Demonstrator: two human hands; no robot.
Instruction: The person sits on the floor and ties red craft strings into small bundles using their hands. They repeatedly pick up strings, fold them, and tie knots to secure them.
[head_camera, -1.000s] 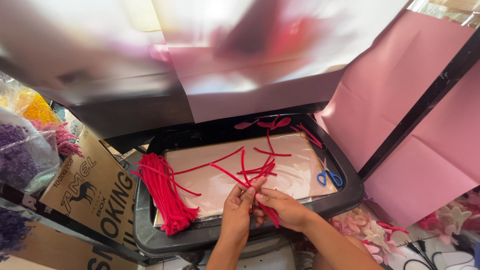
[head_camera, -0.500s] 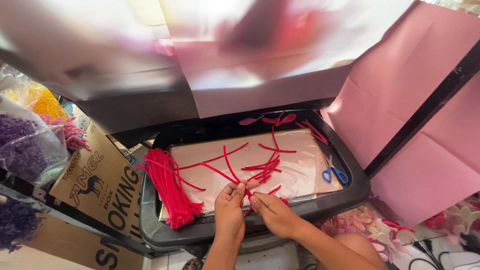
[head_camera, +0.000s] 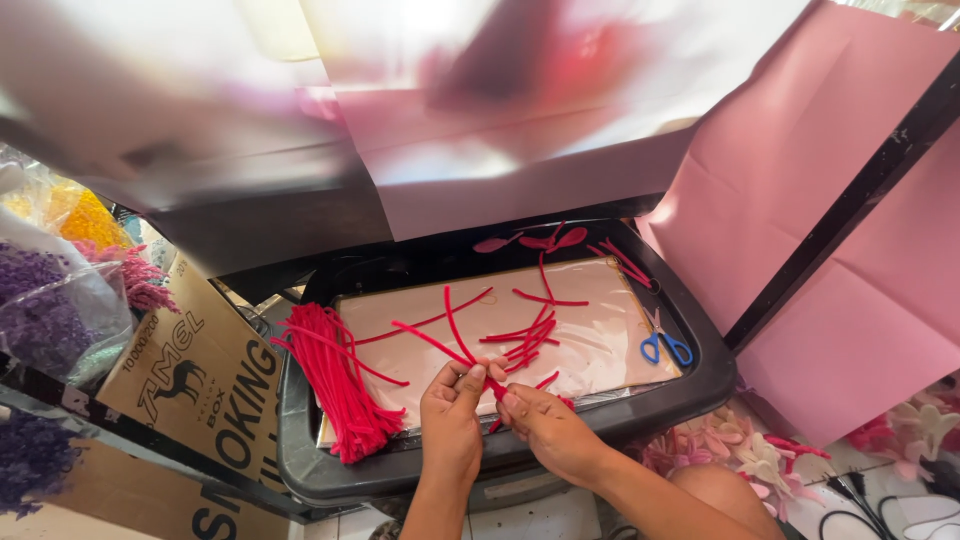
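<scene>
Both hands are meeting at lower center of the frame: left hand (head_camera: 452, 408) and right hand (head_camera: 545, 428) are pinching one red pipe cleaner (head_camera: 463, 345) (fingers curled) over the black tray (head_camera: 700, 385).

A single head-worn camera looks steeply down and forward from just above the person's own arms, close enough that the left hand (head_camera: 452, 412) and right hand (head_camera: 545, 428) sit low in the centre with the forearms cut by the bottom edge. The black tray (head_camera: 690, 395) fills the middle of the view, a cardboard box (head_camera: 200, 370) lies at the left, pink sheets (head_camera: 800, 200) at the right, and a blurred glossy surface close to the lens covers the top
</scene>
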